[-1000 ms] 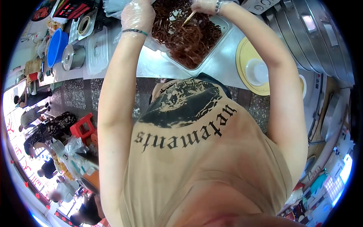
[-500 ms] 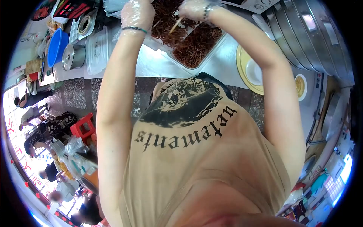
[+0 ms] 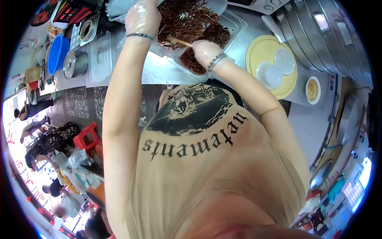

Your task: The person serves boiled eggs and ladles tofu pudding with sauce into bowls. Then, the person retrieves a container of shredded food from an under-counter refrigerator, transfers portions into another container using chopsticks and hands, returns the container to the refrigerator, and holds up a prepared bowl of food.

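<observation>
Both my hands wear clear plastic gloves. My left hand [image 3: 143, 19] is closed at the left side of a clear plastic tub [image 3: 158, 49] of dark-brown shreds [image 3: 187, 20]; its fingertips are partly hidden. That tub overlaps a second clear container [image 3: 238, 24], which also holds brown shreds. My right hand [image 3: 207, 54] is closed around a thin light wooden stick [image 3: 181, 42]. The stick points left, with its far end over the shreds in the upper tub. I cannot tell whether it is one stick or a pair.
Right of the containers is a yellow round board [image 3: 254, 49] with two white plastic lids [image 3: 269, 75]. Beyond are a white bowl [image 3: 312, 90] and large metal steamers [image 3: 314, 40]. At left stand a lidded metal pot [image 3: 75, 62], a blue basin [image 3: 58, 53] and clear lids [image 3: 100, 59].
My right hand has moved down and toward me with the stick, whose tip now points left. The yellow board and lids show more fully. My left hand stays nearly in place.
</observation>
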Action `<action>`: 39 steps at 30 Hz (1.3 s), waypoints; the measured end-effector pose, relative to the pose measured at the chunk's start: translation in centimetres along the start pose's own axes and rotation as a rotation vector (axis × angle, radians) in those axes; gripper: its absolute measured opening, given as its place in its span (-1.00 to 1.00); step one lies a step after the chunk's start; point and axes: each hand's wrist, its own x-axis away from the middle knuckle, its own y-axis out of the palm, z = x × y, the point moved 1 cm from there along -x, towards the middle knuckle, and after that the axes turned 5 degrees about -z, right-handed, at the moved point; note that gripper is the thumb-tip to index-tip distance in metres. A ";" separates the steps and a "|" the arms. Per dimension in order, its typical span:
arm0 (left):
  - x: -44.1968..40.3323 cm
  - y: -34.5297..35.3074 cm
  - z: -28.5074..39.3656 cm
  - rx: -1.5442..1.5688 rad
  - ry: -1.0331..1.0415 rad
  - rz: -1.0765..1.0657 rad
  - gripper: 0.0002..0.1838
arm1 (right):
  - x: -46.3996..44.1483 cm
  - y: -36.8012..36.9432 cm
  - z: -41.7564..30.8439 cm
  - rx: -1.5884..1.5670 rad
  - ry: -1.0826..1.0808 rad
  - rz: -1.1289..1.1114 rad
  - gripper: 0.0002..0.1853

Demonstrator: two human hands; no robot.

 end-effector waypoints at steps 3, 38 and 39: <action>0.0 0.0 -0.2 0.039 0.022 0.051 -0.89 | -0.8 -1.5 4.3 0.020 0.115 0.170 -0.73; 0.3 0.6 0.1 0.049 0.016 0.049 -0.87 | -12.6 -6.8 10.5 0.028 0.006 0.325 -0.84; 0.2 0.6 0.1 0.049 0.016 0.049 -0.87 | -12.5 -6.5 10.4 0.102 -0.101 0.283 -0.86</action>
